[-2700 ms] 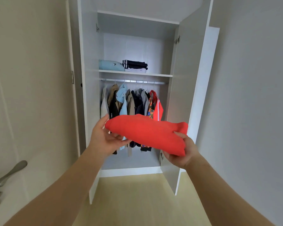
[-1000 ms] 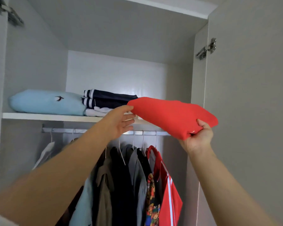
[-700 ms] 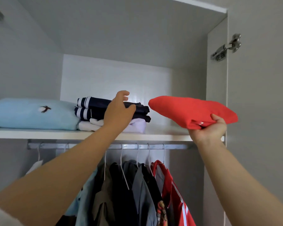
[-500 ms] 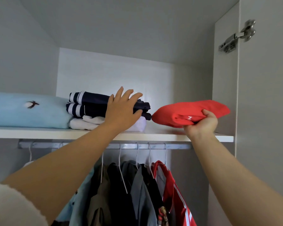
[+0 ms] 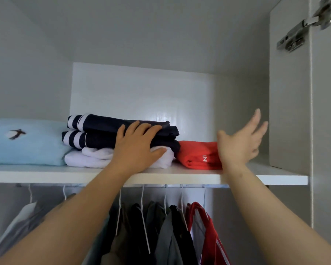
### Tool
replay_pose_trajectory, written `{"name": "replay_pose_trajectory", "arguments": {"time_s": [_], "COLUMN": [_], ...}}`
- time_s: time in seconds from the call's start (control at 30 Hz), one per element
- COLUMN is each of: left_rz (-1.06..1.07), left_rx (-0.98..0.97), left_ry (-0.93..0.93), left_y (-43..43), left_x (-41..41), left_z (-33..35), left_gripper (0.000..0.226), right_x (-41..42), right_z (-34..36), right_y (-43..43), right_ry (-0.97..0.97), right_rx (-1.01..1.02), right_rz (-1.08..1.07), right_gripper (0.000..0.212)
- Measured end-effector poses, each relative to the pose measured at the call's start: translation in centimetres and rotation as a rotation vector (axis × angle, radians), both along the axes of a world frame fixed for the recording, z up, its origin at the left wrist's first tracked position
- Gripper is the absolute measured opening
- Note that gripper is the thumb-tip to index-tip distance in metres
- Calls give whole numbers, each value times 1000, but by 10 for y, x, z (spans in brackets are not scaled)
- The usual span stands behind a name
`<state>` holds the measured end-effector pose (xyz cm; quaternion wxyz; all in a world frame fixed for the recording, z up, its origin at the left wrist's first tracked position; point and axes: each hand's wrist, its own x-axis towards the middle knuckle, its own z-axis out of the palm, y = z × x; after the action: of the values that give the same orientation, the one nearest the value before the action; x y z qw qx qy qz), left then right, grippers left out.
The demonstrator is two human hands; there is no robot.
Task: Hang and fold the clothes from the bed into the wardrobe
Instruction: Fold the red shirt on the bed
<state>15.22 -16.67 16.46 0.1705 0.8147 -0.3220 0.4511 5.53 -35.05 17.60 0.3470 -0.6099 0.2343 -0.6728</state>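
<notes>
A folded red garment (image 5: 198,154) lay long-axis left to right on the shelf (image 5: 180,176), touching the stack (image 5: 96,142) steadied by the left hand (image 5: 138,148), just left of the right hand (image 5: 241,142), fingers (image 5: 256,121) spread, empty.

left hand (image 5: 137,145): flat, fingers spread | right hand (image 5: 239,144): open, slightly blurred

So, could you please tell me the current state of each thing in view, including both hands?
Red garment: folded, lying on the shelf, touching the stack.
Stack of navy and white clothes: folded, piled up.
Light blue top: folded, left of the stack.
Shelf: holding all folded clothes.
Left hand: flat against the stack, gripping nothing.
Right hand: open, fingers spread, in front of the red garment.
Hanging clothes: on hangers below the shelf.
Wardrobe door: open.
</notes>
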Motion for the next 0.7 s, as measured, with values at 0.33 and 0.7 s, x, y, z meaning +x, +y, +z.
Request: {"name": "replay_pose_trajectory", "arguments": {"time_s": [0.33, 0.7], "left_rz": [34, 28], "left_rx": [28, 19], "left_ry": [19, 21], "left_y": [1, 1], "left_x": [-7, -8], "left_z": [-3, -3], "left_gripper": [60, 56], "right_x": [13, 33], "right_z": [1, 7], "right_y": [-15, -5], "right_ry": [995, 1079], "right_rx": [-243, -358], "right_rz": [281, 323], "right_gripper": [29, 34]}}
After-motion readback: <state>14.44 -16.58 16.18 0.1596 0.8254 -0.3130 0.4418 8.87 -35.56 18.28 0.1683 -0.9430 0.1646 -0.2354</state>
